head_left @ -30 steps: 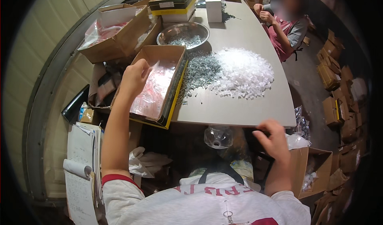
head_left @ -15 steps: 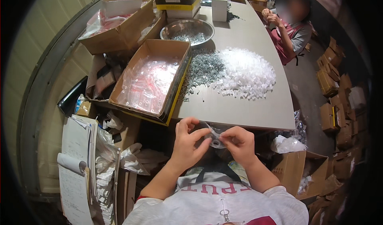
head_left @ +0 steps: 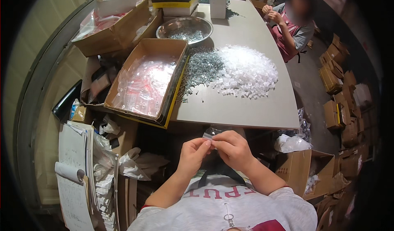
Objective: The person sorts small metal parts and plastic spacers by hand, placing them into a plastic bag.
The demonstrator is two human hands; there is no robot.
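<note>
Head view shows me both hands close in front of the chest, below the near edge of the table. My left hand and right hand meet fingertip to fingertip, both pinched on a small clear plastic bag held between them. Beyond lie a cardboard box of clear bags, a pile of grey screws and a heap of white plastic pieces.

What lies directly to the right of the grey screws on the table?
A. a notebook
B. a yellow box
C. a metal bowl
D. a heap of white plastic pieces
D: the heap of white plastic pieces touches the right side of the grey screws on the table.
</note>
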